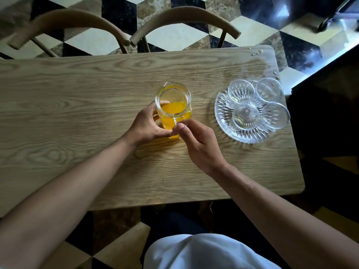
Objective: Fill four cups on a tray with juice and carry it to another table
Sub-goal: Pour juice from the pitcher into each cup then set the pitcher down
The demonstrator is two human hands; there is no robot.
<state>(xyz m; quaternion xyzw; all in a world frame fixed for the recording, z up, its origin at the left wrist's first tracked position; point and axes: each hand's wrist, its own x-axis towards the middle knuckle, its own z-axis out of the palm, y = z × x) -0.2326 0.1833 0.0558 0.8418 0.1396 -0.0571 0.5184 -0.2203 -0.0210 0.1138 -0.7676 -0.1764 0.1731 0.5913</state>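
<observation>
A clear glass jug (173, 100) holding orange juice stands upright in the middle of the wooden table (77, 105). My left hand (149, 124) wraps around the jug's left side, thumb against the glass. My right hand (198, 144) closes its fingers at the jug's handle on the near side. To the right, a cut-glass tray (223, 113) carries several empty clear glass cups, among them one at the front (246, 117) and one at the back right (269, 90). Both hands are well left of the tray.
Two wooden chairs (184, 18) stand at the table's far edge. The tray sits close to the table's right edge, beside a dark cabinet (330, 105). Water droplets (256, 53) lie on the far right corner. The floor is patterned tile.
</observation>
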